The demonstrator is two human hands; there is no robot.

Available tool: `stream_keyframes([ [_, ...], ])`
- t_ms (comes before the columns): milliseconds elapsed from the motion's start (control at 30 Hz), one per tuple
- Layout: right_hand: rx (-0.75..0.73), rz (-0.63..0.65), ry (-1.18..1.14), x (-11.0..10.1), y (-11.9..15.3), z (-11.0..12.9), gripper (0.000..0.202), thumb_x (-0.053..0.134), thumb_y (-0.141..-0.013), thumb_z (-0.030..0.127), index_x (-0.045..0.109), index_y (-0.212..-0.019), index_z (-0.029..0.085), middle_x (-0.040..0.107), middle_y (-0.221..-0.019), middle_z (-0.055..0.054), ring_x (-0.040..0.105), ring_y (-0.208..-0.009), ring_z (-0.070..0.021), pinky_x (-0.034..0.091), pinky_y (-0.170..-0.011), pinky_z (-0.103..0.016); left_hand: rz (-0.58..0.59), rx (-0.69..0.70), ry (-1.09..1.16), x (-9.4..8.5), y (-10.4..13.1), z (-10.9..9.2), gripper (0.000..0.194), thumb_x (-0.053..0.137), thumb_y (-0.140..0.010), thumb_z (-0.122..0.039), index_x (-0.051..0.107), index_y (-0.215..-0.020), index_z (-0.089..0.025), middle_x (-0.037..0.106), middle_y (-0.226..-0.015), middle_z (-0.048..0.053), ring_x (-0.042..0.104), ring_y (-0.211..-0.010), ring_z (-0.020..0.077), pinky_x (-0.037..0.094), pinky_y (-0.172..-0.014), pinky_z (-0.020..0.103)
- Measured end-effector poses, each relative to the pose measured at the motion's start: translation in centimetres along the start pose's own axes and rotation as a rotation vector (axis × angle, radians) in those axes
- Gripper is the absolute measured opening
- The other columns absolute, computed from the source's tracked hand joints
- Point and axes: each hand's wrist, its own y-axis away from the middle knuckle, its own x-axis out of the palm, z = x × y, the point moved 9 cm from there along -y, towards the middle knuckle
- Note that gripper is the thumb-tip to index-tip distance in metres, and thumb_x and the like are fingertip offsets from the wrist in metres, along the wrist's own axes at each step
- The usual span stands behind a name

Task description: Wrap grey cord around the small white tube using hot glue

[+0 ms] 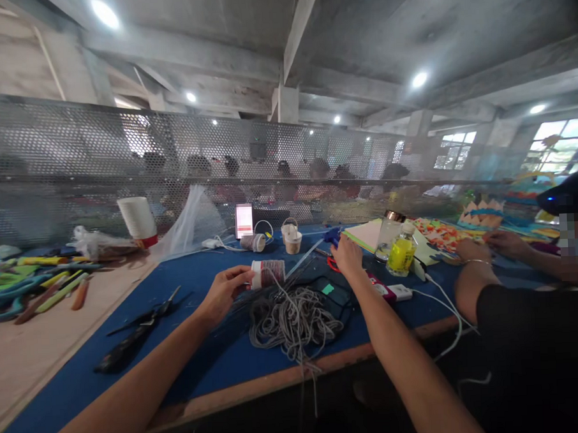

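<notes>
My left hand (227, 288) grips a white paper cup (257, 275) lying sideways, its far part wrapped in grey cord (275, 270). A strand runs from the cup down to a loose heap of grey cord (296, 319). My right hand (347, 253) is closed around a blue object (334, 235) whose kind I cannot make out; the hand covers part of it. A pale translucent strip (304, 257) stretches between this object and the cup. Just under the right hand lies something red (332, 264), partly hidden.
A black-handled tool (127, 351) lies on the blue tabletop (181, 374). Behind stand a cord-wrapped cup (253, 243), a small basket (292, 238) and a lit phone (244, 220). Rightward are a yellow bottle (400, 253), white cables (448, 299) and a co-worker's arm (471, 279).
</notes>
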Motion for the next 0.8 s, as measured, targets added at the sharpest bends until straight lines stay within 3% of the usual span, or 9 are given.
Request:
stream_keyframes([
  [167,0.058,-0.122,-0.175,-1.6,-0.3,-1.5,0.035,0.045,-0.092,0.029,0.047,-0.124,0.014,0.060,-0.115,-0.017,0.057,-0.109,-0.0262,0.040,-0.091,-0.034,-0.035,0.002,-0.010,-0.5,-0.1,0.0,0.021,0.076,-0.067,-0.034,0.072,-0.077,-0.016,0.066,-0.076,0.003,0.057,-0.067,0.0138,0.044,-0.065,0.025],
  [300,0.080,-0.122,-0.546,-1.5,-1.0,-1.9,0.038,0.046,-0.090,0.031,0.051,-0.122,0.011,0.062,-0.112,-0.018,0.059,-0.105,-0.0266,0.041,-0.089,-0.034,-0.055,0.005,0.004,-1.0,-0.4,0.3,0.022,0.077,-0.067,-0.033,0.072,-0.079,-0.016,0.066,-0.076,0.003,0.057,-0.067,0.0134,0.045,-0.064,0.024],
  [433,-0.048,-0.035,-0.747,-0.9,-0.9,1.0,0.038,0.044,-0.089,0.040,0.060,-0.113,0.015,0.068,-0.085,-0.006,0.063,-0.074,-0.0168,0.047,-0.069,-0.025,-0.066,0.014,-0.005,-1.2,-0.6,0.2,0.022,0.077,-0.068,-0.032,0.073,-0.081,-0.015,0.067,-0.078,0.003,0.057,-0.069,0.0131,0.045,-0.065,0.024],
  [600,-0.281,0.190,-1.111,-1.1,2.0,6.7,0.044,0.052,-0.083,0.055,0.067,-0.090,0.014,0.049,-0.048,0.004,0.043,-0.042,-0.0088,0.038,-0.046,-0.021,-0.070,0.017,-0.045,-1.2,-0.4,0.1,0.023,0.075,-0.071,-0.033,0.073,-0.085,-0.015,0.069,-0.083,0.006,0.058,-0.072,0.0149,0.045,-0.066,0.025],
  [667,-0.363,0.308,-1.188,-1.3,3.5,8.6,0.042,0.057,-0.080,0.055,0.067,-0.085,0.015,0.045,-0.045,0.006,0.040,-0.040,-0.0079,0.035,-0.044,-0.020,-0.076,0.017,-0.064,-1.3,-0.4,0.1,0.024,0.075,-0.072,-0.034,0.073,-0.086,-0.015,0.069,-0.084,0.006,0.059,-0.073,0.0157,0.045,-0.066,0.025],
  [800,-0.433,0.439,-1.239,-1.6,5.8,10.4,0.040,0.062,-0.077,0.054,0.067,-0.090,0.017,0.054,-0.058,0.003,0.038,-0.042,-0.0066,0.033,-0.042,-0.020,-0.094,0.043,-0.108,-1.5,-0.6,0.1,0.025,0.075,-0.071,-0.036,0.073,-0.086,-0.016,0.070,-0.082,0.006,0.059,-0.074,0.0168,0.045,-0.067,0.026],
])
